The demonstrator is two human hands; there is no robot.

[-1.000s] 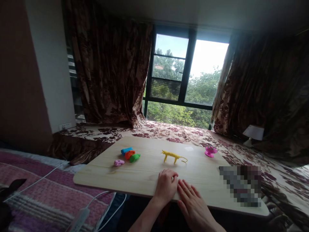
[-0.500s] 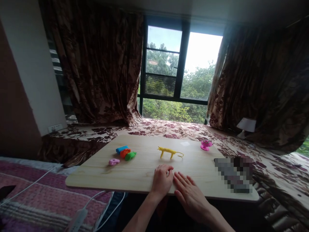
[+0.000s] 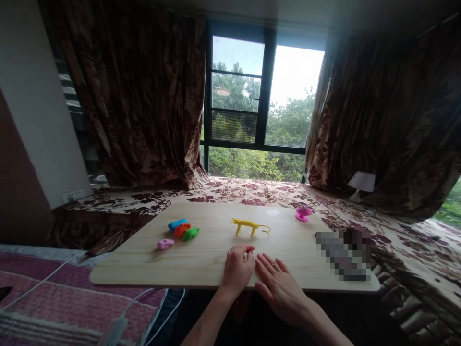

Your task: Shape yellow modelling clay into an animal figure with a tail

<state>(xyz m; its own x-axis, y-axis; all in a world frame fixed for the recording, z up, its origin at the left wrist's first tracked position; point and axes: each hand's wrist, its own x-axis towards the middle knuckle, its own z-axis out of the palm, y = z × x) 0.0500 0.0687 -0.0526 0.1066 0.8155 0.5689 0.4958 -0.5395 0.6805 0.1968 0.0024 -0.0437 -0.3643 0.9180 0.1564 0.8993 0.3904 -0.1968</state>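
Note:
My left hand (image 3: 237,266) rests at the near edge of the pale wooden table (image 3: 201,266), its fingers curled inward. Whatever it may hold is hidden. Beside it, my right hand (image 3: 279,281) lies palm down with fingers stretched out, a small gap between the two. Just beyond them stands a yellow four-legged clay animal (image 3: 248,224) with a long curved tail, touched by neither hand. To the left lie blue (image 3: 177,224), orange (image 3: 181,229) and green (image 3: 190,234) lumps of modelling clay and a pink lump (image 3: 165,244).
A bright pink clay piece (image 3: 303,214) with a wide top stands at the table's far right. A blurred-out dark object (image 3: 344,257) lies at the right edge. Beyond are a flowered window seat (image 3: 248,190) and a small lamp (image 3: 361,182). A power strip (image 3: 117,329) with white cables lies lower left.
The whole view has shifted slightly, so everything sits a little further left. My right hand is slightly further from my left. The clay pieces have stayed in place on the table.

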